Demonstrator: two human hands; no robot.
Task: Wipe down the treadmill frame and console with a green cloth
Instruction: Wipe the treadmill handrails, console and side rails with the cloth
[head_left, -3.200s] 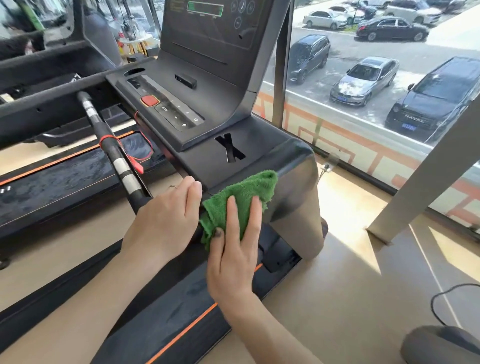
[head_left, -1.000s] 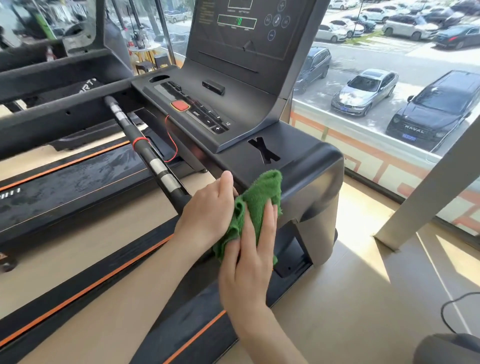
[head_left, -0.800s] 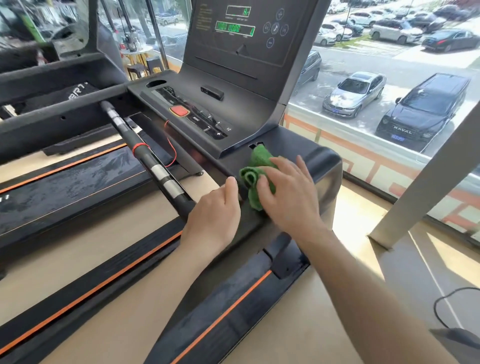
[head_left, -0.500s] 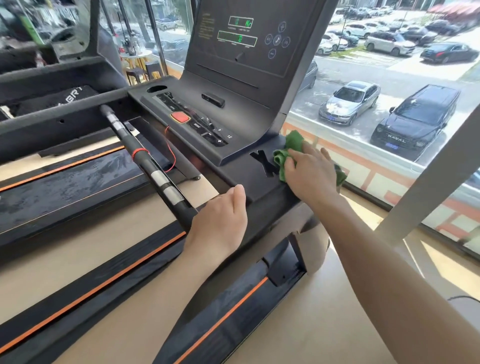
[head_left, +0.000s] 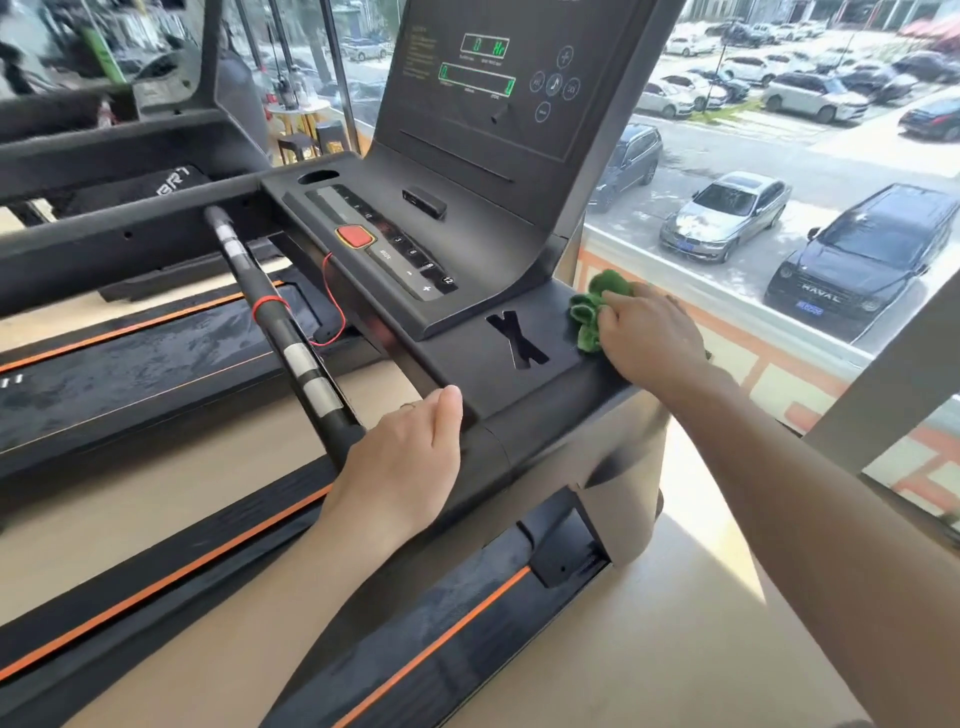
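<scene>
I see the green cloth (head_left: 592, 312) bunched up on the flat right shoulder of the treadmill frame (head_left: 545, 436), just right of the X-shaped cutout (head_left: 518, 340) and close to the foot of the console (head_left: 498, 104). My right hand (head_left: 649, 332) lies over it, fingers curled around the bunched fabric and pressing it onto the black surface; most of the cloth is hidden under the palm, with only the left and upper folds showing.

My left hand (head_left: 405, 467) rests on the near edge of the same shoulder, fingers curling over the front lip and thumb lying along the top, gripping the frame. Just left of that hand, the black handlebar (head_left: 280, 332) with silver bands runs up and away toward the crossbar.

On the console's sloped panel I see 1 red stop button (head_left: 355, 236) with a row of keys beside it, and a red cord (head_left: 332, 301) looping down below it. The upright display shows green readouts. Below lie the dark side rails with orange stripes (head_left: 436, 644) on a pale floor. Through the window (head_left: 779, 156) at right, parked cars fill a sunlit lot.
</scene>
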